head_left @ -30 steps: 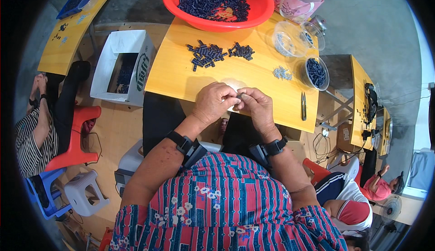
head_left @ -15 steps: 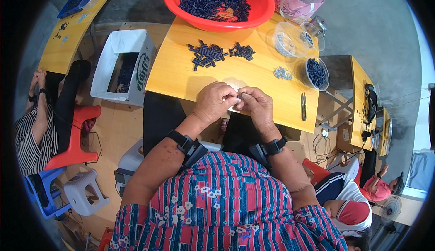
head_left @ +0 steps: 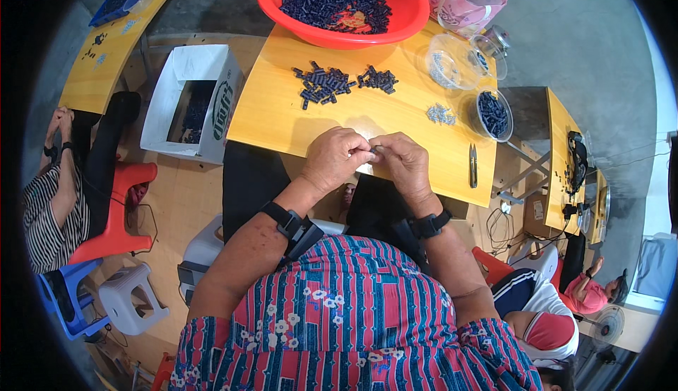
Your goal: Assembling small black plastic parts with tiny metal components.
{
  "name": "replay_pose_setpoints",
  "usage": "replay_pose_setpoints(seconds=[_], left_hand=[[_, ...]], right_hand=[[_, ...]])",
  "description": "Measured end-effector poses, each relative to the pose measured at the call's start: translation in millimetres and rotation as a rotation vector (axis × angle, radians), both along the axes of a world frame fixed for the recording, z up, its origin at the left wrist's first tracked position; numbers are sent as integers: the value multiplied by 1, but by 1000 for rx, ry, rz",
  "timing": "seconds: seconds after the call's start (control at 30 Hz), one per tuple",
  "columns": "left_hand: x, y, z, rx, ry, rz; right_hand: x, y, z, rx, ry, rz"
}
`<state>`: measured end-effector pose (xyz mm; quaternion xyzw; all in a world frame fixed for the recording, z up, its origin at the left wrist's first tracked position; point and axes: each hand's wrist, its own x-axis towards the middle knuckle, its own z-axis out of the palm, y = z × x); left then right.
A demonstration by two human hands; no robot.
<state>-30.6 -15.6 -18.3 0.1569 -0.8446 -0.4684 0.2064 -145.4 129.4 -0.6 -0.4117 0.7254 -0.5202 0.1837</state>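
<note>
A small dark piece [head_left: 375, 150], its long axis too hidden to tell, sits at the meeting fingertips of the left hand [head_left: 330, 156] and right hand [head_left: 404, 161], both pinched narrow on it, neither clearly nearer, by the front edge of the bench [head_left: 446, 159].

Fairly bright indoor lt., apparently from above, small glare patch on table [head_left: 272, 112] nr. left hand [head_left: 330, 158], soft shadow under red bowl [head_left: 409, 6], grey wall [head_left: 565, 34] dimmer, straight edges bowed twd. black corners, bkgd. a bit soft
</note>
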Motion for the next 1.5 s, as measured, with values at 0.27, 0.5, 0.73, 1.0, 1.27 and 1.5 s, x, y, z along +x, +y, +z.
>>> replay_pose_setpoints(seconds=[0.27,0.5,0.73,1.0,1.27,1.5], left_hand=[[-1,1,-3,19,41,12],[-2,2,-8,-26,65,21],[-1,5,-9,-75,98,23],[0,5,-8,-176,82,3],[1,5,-10,-178,97,1],[2,4,-14,-209,101,-8]], right_hand=[[-2,2,-6,-37,23,38],[-2,7,-18,-80,86,53],[-3,9,-16,-114,-463,-114],[-5,-4,-20,-47,-176,-162],[-9,-36,-16,-45,312,-83],[-2,-40,-21,23,412,-54]])
